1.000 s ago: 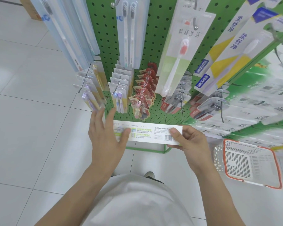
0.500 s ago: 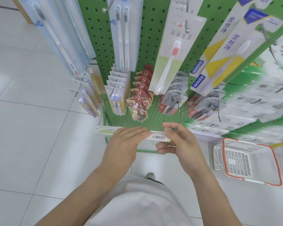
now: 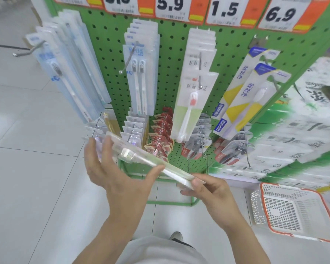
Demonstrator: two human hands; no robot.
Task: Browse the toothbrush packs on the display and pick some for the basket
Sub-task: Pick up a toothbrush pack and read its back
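Head view: left hand and right hand both gripping toothbrush pack; basket sitting at 4 o'clock.

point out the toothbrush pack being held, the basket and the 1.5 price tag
toothbrush pack (image 3: 141,158), head view, clear middle between the hands
basket (image 3: 321,199), head view, orange rim on its right side
1.5 price tag (image 3: 225,9), head view, on the printed digits
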